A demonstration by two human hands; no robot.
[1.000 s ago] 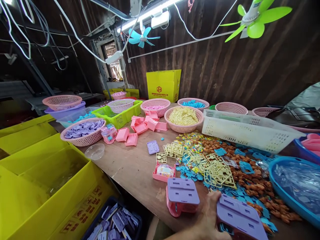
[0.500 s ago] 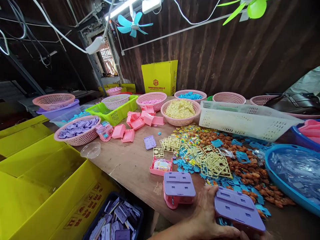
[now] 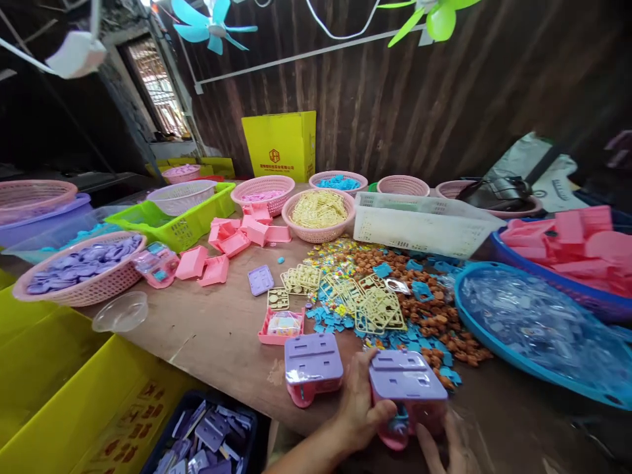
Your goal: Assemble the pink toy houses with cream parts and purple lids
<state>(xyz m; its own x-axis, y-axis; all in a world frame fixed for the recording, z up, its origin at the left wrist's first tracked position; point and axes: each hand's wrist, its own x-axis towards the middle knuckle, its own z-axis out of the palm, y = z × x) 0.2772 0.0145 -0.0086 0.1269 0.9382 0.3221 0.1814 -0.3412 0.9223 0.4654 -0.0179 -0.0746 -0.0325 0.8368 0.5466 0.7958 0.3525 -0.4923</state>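
At the table's front edge, a pink toy case with a purple lid (image 3: 407,375) is held between my two hands. My left hand (image 3: 358,408) wraps round its left side, thumb across the front near a small blue part. From below and the right, the fingers of my right hand (image 3: 447,444) press on its pink body. A second pink case with a purple lid (image 3: 313,359) stands just left of my left hand. Behind that sits an open pink tray (image 3: 269,339) containing a clear bag of small coloured pieces.
Pale yellow sprue frames (image 3: 378,306), brown pieces (image 3: 434,322) and blue pieces are heaped behind my hands. A blue basin (image 3: 533,375) of clear bags stands right. Pink boxes (image 3: 192,262) and baskets line the back. At lower left are a yellow carton (image 3: 123,395) and a purple-parts bin (image 3: 257,428).
The view has swung right, so everything appears further left. The held case is tilted up more, showing its pink front, and my right hand's fingers now show against it.
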